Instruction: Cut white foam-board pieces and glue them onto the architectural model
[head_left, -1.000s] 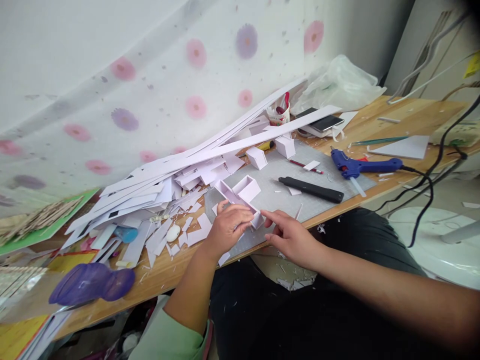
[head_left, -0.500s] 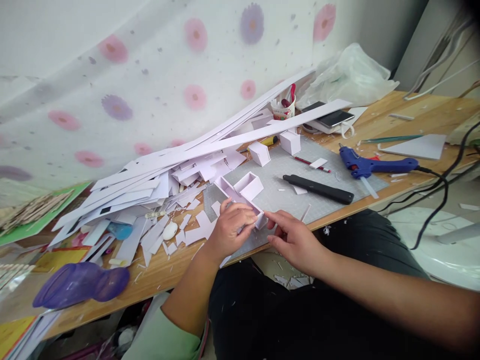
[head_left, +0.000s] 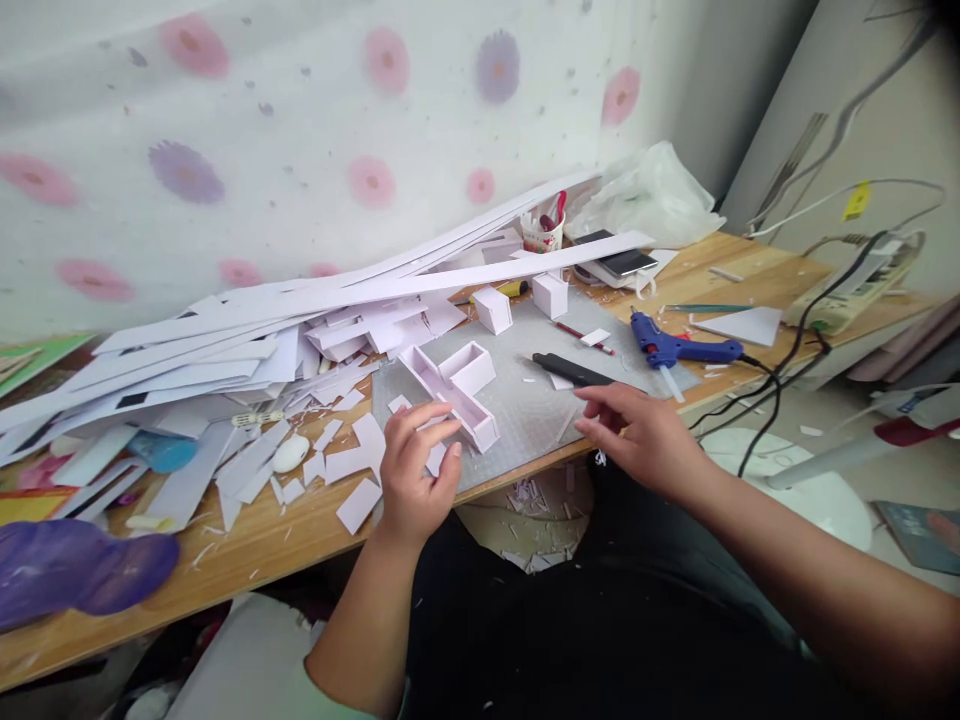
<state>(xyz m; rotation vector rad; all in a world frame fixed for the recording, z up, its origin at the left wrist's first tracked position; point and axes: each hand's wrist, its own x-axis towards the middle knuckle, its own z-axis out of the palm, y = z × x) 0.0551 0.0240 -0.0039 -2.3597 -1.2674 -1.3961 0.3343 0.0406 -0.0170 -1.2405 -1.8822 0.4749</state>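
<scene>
A white foam-board model (head_left: 454,388) with open box-shaped cells lies on the grey cutting mat (head_left: 525,400). My left hand (head_left: 416,470) hovers just beside the model's near end, fingers spread and loosely curled, holding nothing. My right hand (head_left: 637,428) is out over the mat's front edge with its fingers stretched flat, just short of the black craft knife (head_left: 574,371). Neither hand touches the model.
A heap of white board strips and offcuts (head_left: 247,340) covers the desk's left. A blue glue gun (head_left: 675,350) with its black cable lies right of the mat. Two small white boxes (head_left: 521,302), a cup of tools (head_left: 542,232), a phone (head_left: 616,262), a purple object (head_left: 75,570).
Both hands have let go of the model's near end. My left hand drew back slightly and opened; my right hand moved right toward the black knife. The view swung right.
</scene>
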